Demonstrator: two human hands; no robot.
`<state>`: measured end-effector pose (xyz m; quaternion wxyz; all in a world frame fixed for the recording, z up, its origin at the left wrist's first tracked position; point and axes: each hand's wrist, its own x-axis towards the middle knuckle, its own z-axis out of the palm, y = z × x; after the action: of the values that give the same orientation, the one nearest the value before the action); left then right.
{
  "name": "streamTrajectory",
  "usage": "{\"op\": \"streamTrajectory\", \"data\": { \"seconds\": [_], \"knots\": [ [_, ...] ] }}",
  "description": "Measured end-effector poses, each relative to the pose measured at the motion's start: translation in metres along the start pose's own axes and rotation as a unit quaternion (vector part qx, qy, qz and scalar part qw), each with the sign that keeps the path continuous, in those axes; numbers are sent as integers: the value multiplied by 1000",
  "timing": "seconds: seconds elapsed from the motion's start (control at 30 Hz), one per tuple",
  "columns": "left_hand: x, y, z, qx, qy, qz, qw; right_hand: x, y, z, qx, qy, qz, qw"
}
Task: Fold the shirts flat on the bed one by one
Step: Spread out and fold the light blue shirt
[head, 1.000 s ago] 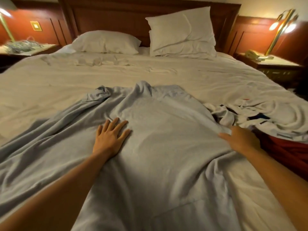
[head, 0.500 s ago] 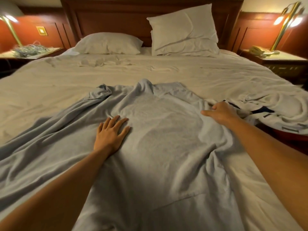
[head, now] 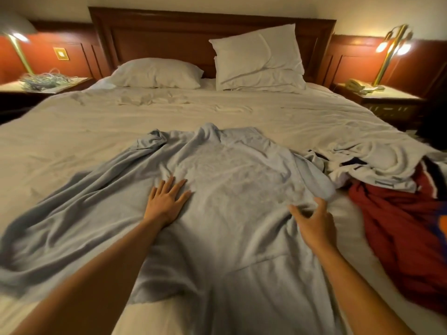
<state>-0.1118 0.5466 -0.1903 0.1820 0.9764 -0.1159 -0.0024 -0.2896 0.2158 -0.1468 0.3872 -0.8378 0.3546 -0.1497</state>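
A large pale grey-blue shirt (head: 242, 175) lies spread and wrinkled on the bed (head: 72, 131), collar end toward the pillows. Its left side trails out in long folds, and its right edge is bunched. My left hand (head: 167, 201) presses flat on the middle of the shirt, fingers straight. At the shirt's right edge my right hand (head: 314, 223) has its thumb and fingers spread apart over a small ridge of fabric. It is motion-blurred, and no fabric shows pinched between the fingers.
A heap of other clothes lies at the right: a white-grey garment (head: 367, 163) over a red one (head: 399, 226). Two pillows (head: 258, 59) lean at the headboard. Nightstands with lamps (head: 391, 47) flank the bed; the left one holds tangled cables (head: 46, 79).
My right hand went up to the shirt's far right edge, then drew back toward me along that edge. My left hand stayed pressed on the shirt.
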Motion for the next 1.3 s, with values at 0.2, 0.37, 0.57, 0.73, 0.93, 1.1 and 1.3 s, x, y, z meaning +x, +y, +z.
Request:
{"op": "streamTrajectory", "data": {
  "seconds": [0.2, 0.37, 0.57, 0.73, 0.93, 1.1, 1.3],
  "knots": [
    [-77, -11, -16, 15, -44, 19, 999, -28, 13, -19, -48, -26, -32, 998],
    [-125, -41, -35, 24, -58, 18, 998, -46, 26, -47, -131, -5, -3, 991],
    [-164, -73, -66, 43, -78, 29, 996, -132, -14, -28, -215, 25, -302, 928],
    [-189, -102, -100, 117, -62, 43, 990, -206, -41, 3, -256, -168, -363, 880],
    [-202, -172, -135, 105, 13, -128, 986, -229, -49, 23, -298, -256, -337, 856],
    [-194, -184, -144, 133, 18, -245, 960, -223, -59, 21, -213, -318, -282, 880],
    [-186, -179, -153, 151, 9, -136, 979, -210, -75, 6, -138, -486, -194, 841]
  ]
}}
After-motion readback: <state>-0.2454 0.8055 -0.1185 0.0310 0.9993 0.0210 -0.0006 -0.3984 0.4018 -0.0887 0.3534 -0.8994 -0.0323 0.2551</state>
